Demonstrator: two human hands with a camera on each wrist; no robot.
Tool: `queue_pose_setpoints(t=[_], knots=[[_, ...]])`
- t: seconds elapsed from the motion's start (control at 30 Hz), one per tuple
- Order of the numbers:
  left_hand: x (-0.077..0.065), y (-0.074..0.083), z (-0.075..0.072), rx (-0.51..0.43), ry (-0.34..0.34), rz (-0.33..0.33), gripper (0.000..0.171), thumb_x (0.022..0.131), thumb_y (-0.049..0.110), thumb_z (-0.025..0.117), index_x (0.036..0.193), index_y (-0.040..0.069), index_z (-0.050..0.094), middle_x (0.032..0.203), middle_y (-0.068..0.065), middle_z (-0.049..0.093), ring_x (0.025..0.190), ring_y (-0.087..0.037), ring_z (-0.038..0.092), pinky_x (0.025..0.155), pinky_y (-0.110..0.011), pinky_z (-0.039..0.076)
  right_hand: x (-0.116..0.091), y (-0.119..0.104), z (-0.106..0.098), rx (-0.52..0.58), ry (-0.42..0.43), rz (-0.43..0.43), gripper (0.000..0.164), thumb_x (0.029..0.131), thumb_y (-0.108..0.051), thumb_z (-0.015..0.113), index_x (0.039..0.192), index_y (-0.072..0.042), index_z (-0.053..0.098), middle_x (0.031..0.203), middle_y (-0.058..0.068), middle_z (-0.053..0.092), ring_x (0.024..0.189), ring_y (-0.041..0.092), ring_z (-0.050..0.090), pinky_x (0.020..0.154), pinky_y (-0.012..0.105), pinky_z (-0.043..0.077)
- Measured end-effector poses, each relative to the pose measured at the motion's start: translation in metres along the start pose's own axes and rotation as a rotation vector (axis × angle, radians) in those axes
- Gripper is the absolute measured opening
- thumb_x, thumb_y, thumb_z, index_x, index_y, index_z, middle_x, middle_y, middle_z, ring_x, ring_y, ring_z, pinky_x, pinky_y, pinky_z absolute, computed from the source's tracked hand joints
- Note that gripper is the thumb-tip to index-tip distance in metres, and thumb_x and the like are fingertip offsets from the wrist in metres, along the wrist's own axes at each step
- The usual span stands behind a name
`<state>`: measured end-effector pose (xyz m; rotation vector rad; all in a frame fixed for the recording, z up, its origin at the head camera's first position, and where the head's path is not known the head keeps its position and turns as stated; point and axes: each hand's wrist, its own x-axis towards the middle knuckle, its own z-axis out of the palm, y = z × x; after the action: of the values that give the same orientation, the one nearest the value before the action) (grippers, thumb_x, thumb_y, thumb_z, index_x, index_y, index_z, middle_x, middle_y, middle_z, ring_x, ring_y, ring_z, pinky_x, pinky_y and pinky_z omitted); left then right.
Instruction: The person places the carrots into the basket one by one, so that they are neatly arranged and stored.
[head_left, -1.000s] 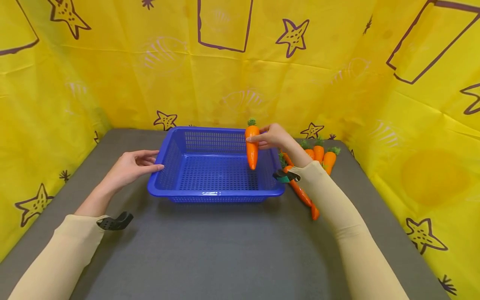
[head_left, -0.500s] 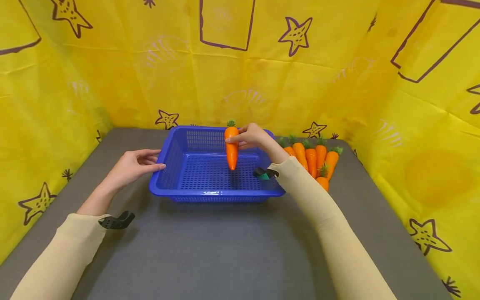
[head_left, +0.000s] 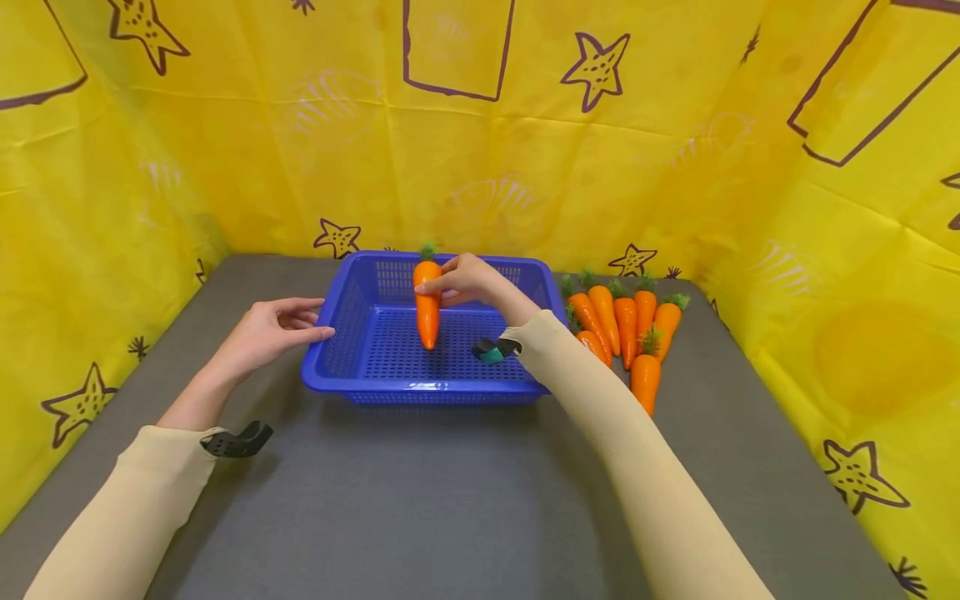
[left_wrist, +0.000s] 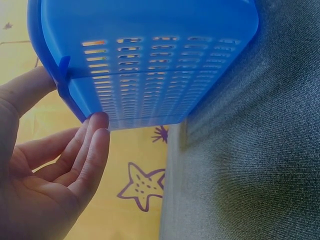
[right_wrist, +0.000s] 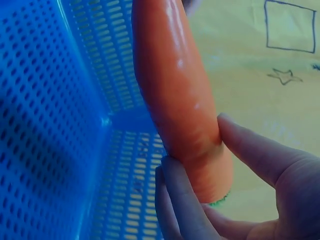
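Note:
My right hand (head_left: 467,279) pinches a plastic-looking orange carrot (head_left: 427,310) between thumb and fingers. The carrot hangs point down inside the outline of the blue basket (head_left: 435,387), its green tuft upward. In the right wrist view the carrot (right_wrist: 180,85) fills the middle, with my thumb on one side and fingers on the other. My left hand (head_left: 262,337) grips the basket's left rim. Seen from the left wrist, the thumb goes over the rim and the fingers of the left hand (left_wrist: 65,170) lie against the outside of the slotted wall (left_wrist: 145,65).
Several more carrots (head_left: 627,321) lie in a loose group right of the basket, tufts mostly toward the back. A yellow patterned cloth (head_left: 480,150) walls in the grey table (head_left: 420,500) at the back and sides.
My right hand has carried the carrot leftward across the basket, from its right side to left of the middle. The left hand keeps its place on the rim.

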<state>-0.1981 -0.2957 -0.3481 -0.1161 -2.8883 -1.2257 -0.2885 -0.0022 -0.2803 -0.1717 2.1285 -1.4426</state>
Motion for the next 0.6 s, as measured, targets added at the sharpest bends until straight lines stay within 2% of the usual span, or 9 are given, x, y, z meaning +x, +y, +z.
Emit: queue_pose_setpoints(t=[0.03,0.07,0.17,0.3,0.43,0.6], knots=[[0.000,0.000,0.000,0.002,0.001,0.001,0.073,0.079,0.052,0.070,0.133,0.007,0.053,0.107,-0.014,0.065,0.092,-0.022,0.062,0.071,-0.018,0.051,0.003,0.000,0.002,0.016,-0.008,0.006,0.053,0.083,-0.011,0.072,0.128,0.009,0.051,0.117,0.020,0.061,0.097,0.025,0.069,0.087,0.034,0.055],[0.000,-0.001,0.000,0.003,0.001,0.001,0.073,0.079,0.052,0.070,0.133,0.007,0.053,0.107,-0.014,0.065,0.092,-0.022,0.062,0.071,-0.017,0.051,0.022,0.006,0.003,0.017,-0.021,0.029,0.056,0.082,-0.012,0.073,0.130,0.007,0.050,0.124,0.021,0.059,0.106,0.030,0.065,0.092,0.039,0.052],[0.000,-0.001,0.000,0.003,0.003,0.001,0.073,0.079,0.052,0.070,0.133,0.007,0.053,0.107,-0.014,0.065,0.091,-0.022,0.062,0.070,-0.017,0.051,0.045,0.014,0.008,0.060,-0.040,0.033,0.063,0.080,-0.009,0.075,0.134,0.006,0.046,0.127,0.023,0.055,0.108,0.034,0.064,0.095,0.043,0.049],[0.001,-0.001,0.001,0.001,0.007,0.002,0.072,0.079,0.052,0.070,0.133,0.007,0.053,0.107,-0.014,0.065,0.090,-0.020,0.062,0.070,-0.018,0.051,0.048,0.015,0.017,0.038,-0.057,0.004,0.069,0.079,-0.011,0.077,0.135,0.008,0.042,0.127,0.025,0.053,0.108,0.035,0.063,0.096,0.046,0.049],[0.001,-0.002,0.001,-0.002,0.006,-0.001,0.073,0.079,0.052,0.070,0.134,0.007,0.053,0.107,-0.014,0.065,0.091,-0.021,0.062,0.071,-0.018,0.051,0.051,0.013,0.029,0.011,-0.077,-0.001,0.060,0.079,-0.011,0.076,0.128,0.010,0.049,0.122,0.026,0.057,0.107,0.036,0.064,0.094,0.044,0.051],[0.001,-0.001,0.001,0.002,0.002,-0.002,0.073,0.079,0.052,0.070,0.134,0.006,0.053,0.108,-0.015,0.065,0.092,-0.024,0.063,0.071,-0.018,0.052,0.057,0.013,0.041,0.027,-0.154,0.024,0.050,0.081,-0.011,0.075,0.121,0.010,0.056,0.112,0.023,0.064,0.102,0.032,0.066,0.093,0.042,0.051]])
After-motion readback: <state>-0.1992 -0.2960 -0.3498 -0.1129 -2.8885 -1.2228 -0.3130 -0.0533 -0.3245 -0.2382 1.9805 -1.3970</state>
